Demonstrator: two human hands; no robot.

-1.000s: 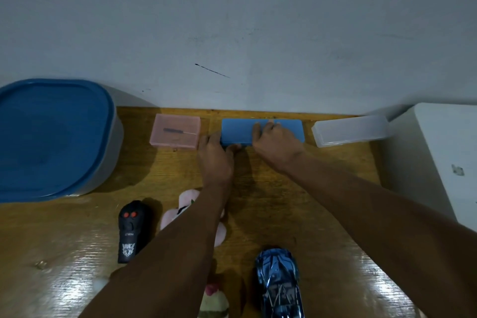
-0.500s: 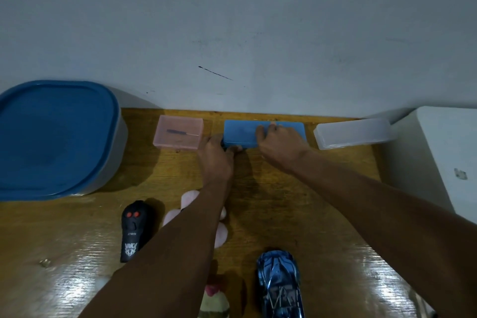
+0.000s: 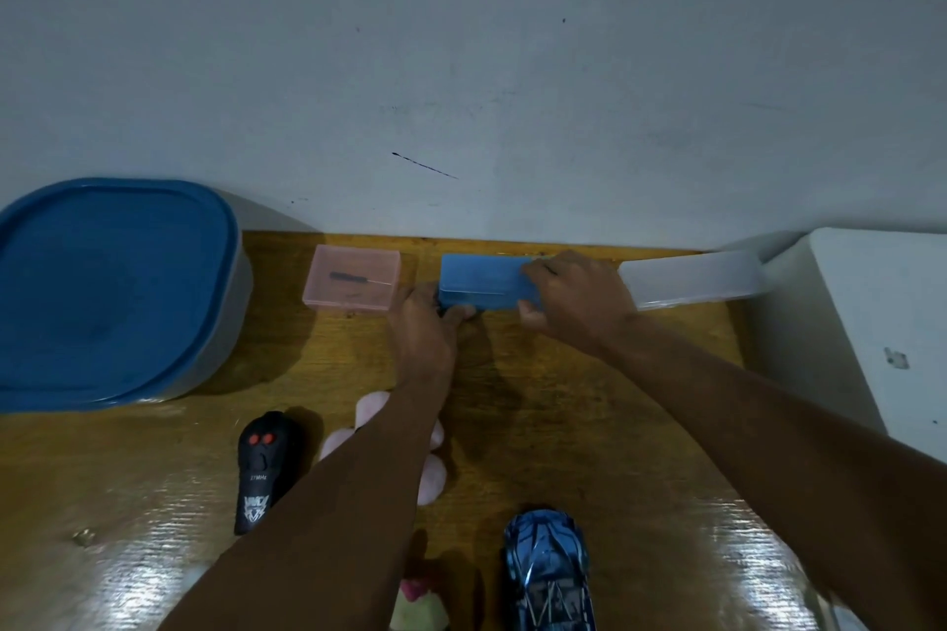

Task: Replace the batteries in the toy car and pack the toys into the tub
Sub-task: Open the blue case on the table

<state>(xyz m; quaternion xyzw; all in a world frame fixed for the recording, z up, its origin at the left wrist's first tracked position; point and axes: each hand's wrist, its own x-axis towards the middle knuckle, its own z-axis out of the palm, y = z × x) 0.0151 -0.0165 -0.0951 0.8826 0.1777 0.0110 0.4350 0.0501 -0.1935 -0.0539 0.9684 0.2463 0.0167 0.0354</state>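
At the back of the tabletop (image 3: 563,425), close to the wall, both of your hands are on the blue box (image 3: 484,279). Your left grip (image 3: 425,328) curls around its near-left corner, thumb and fingers pinching that end. Your right grip (image 3: 574,297) covers the right end, with fingers laid over the top and the thumb pressed against the near face, so the box is clamped between them. The box's long axis runs left to right, parallel to the wall, and one grip sits at each end. A thin seam shows along its near side. That suggests the lid comes off upward or hinges toward the wall, so you probably want the left grip to steady the base while the right lifts. What is inside is hidden.

Just left of the blue box lies a pink box (image 3: 353,282) with a slim tool (image 3: 353,278) in it. Just to the right is a clear box (image 3: 692,279), which touches a white unit (image 3: 871,323).

Well apart from both grips, the toy car (image 3: 548,574) sits at the near edge between your forearms, its length pointing away from you. The remote (image 3: 261,466) and a pink plush toy (image 3: 430,477) lie near your left forearm. The tub (image 3: 102,287) stands at the far left with its lid on, and your left hand is the nearer one to it.
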